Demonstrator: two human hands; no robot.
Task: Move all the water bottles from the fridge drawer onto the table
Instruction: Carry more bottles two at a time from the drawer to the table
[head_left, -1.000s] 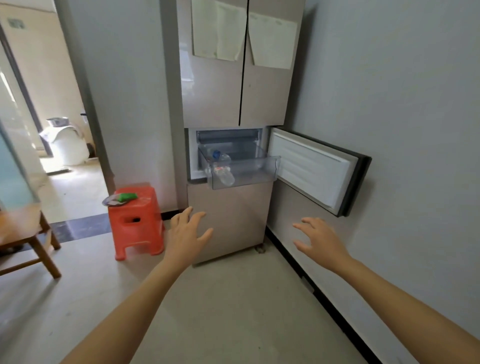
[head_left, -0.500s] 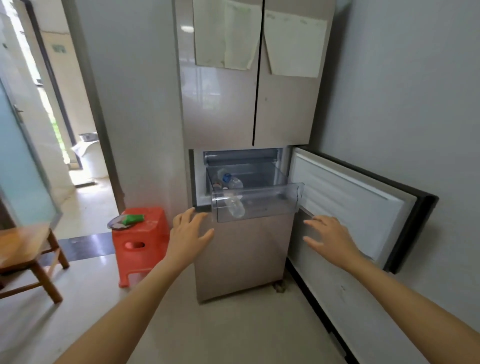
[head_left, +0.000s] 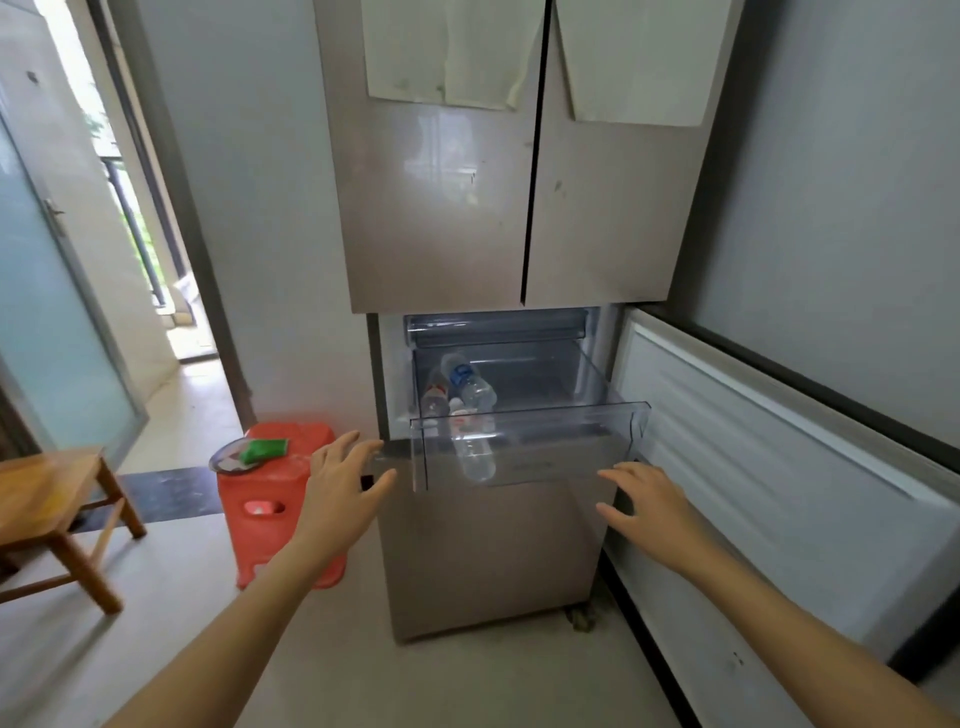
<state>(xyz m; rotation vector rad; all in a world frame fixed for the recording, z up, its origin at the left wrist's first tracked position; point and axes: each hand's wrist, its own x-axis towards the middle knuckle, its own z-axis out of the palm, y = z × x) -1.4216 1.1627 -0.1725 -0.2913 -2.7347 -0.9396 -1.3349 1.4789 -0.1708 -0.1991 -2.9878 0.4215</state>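
Water bottles (head_left: 466, 383) lie at the left of the pulled-out clear fridge drawer (head_left: 563, 448). Left hand (head_left: 343, 483) and right hand (head_left: 644, 499) sit just below its front corners, fingers spread, gripping nothing. Red stool (head_left: 270, 512) behind left hand.

The walls (head_left: 857, 156) are plain grey, and the floor (head_left: 467, 686) is of pale tiles. At the left, a doorway (head_left: 140, 249) lets bright daylight in, with a frosted glass door (head_left: 47, 312) just beside it. A red plastic stool (head_left: 260, 525) stands near the doorway, and a low wooden table (head_left: 47, 499) stands further left
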